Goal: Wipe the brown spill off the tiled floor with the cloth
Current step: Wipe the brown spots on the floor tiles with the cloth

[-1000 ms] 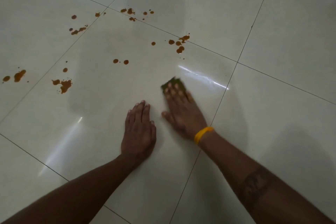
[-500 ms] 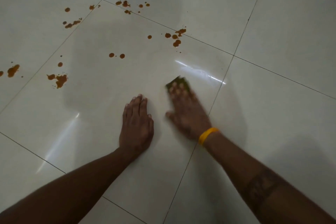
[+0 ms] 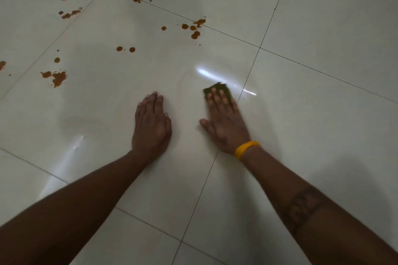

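Wiping is in hand. The right hand (image 3: 225, 122) presses flat, fingers extended, on a dark cloth (image 3: 217, 88) on the tiled floor (image 3: 323, 28); the hand is blurred, so grip detail is uncertain. The left hand (image 3: 151, 127) rests flat and empty, bracing. The brown spill (image 3: 195, 30) lies well apart, ahead and left. The next move calls for carrying the cloth forward onto those drops.
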